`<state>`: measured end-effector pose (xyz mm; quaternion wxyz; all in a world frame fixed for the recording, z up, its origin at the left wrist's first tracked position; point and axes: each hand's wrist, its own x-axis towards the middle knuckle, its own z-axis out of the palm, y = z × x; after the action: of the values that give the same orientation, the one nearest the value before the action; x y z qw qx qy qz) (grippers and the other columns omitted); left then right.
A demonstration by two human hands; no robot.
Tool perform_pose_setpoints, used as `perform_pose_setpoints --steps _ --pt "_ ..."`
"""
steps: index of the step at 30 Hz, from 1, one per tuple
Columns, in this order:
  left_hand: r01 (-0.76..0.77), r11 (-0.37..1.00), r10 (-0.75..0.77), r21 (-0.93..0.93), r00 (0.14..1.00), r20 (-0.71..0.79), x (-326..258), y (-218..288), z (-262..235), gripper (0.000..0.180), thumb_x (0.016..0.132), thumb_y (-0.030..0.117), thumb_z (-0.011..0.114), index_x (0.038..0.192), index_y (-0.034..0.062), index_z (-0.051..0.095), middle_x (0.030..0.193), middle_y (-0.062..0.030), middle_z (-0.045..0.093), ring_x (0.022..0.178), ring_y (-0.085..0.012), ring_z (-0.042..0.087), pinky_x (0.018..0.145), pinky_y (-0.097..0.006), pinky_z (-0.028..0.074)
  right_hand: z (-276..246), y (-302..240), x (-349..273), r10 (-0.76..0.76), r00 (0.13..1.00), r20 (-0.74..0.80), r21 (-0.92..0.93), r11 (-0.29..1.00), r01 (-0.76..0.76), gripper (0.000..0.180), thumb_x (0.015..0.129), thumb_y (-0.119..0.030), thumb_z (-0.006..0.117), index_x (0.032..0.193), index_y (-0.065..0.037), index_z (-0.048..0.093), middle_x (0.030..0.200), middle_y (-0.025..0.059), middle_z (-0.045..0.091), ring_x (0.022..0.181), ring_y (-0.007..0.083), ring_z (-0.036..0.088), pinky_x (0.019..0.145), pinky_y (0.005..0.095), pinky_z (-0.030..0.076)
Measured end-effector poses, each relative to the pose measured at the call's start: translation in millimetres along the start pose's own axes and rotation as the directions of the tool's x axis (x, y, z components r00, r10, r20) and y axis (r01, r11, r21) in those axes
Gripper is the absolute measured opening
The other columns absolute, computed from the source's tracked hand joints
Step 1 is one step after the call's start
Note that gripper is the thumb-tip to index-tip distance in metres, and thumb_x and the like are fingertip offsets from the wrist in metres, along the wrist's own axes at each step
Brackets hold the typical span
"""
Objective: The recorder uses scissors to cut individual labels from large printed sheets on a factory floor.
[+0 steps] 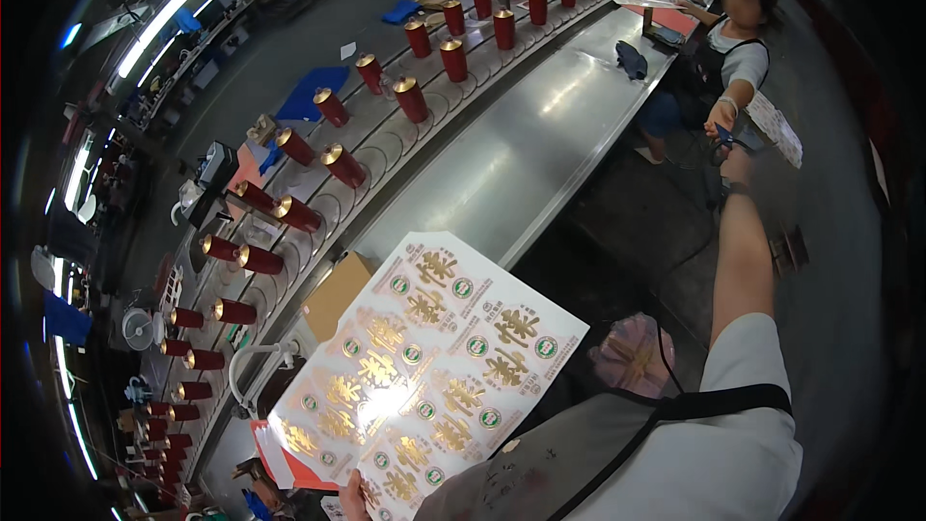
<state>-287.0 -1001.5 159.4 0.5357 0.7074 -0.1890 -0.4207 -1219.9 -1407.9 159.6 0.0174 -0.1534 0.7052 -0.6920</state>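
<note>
My left hand (355, 499) grips the lower edge of a large white decal sheet (526, 314) with gold characters and small green round emblems. Only some of its fingers show, and light glares off the sheet's middle. Stretched far out to the right, my right hand (737, 166) is closed on what look like dark-handled scissors (725, 139). A co-worker's hand (721, 116) is at the other end of them; whether it grips them is too small to tell. Another printed sheet (775, 130) hangs beside that co-worker.
A long metal worktop (463, 169) runs along the conveyor, which carries several dark red canisters (410, 99) with gold tops. A dark cloth (631, 60) lies on the worktop. Near my sheet are a cardboard box (338, 294) and a curved white tap (246, 362). The co-worker (743, 48) sits at the far right.
</note>
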Motion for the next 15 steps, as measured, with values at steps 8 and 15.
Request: perform_pose_setpoints --steps 8,15 --pt "0.111 0.986 -0.140 0.126 0.959 0.246 85.2 -41.7 -35.8 0.036 0.090 0.017 0.055 0.120 -0.0041 0.052 0.097 -0.0104 0.063 0.088 -0.0185 0.061 0.076 -0.031 0.050 -47.1 -39.5 -28.9 0.312 0.919 -0.241 0.258 0.934 -0.249 0.012 0.078 -0.003 0.067 0.078 0.008 0.063 0.073 0.0115 0.067 0.054 0.0158 0.063 0.047 0.0290 0.047" --pt "0.101 0.981 -0.153 0.169 0.930 0.334 127.9 -52.7 12.3 0.037 0.091 0.016 0.054 0.121 -0.0059 0.051 0.104 -0.0126 0.062 0.093 -0.0201 0.061 0.080 -0.032 0.050 -88.1 -34.7 -63.9 0.074 0.995 -0.063 0.445 0.895 -0.039 0.010 0.081 0.001 0.062 0.090 0.002 0.058 0.073 0.0038 0.062 0.055 0.0136 0.059 0.047 0.0243 0.047"
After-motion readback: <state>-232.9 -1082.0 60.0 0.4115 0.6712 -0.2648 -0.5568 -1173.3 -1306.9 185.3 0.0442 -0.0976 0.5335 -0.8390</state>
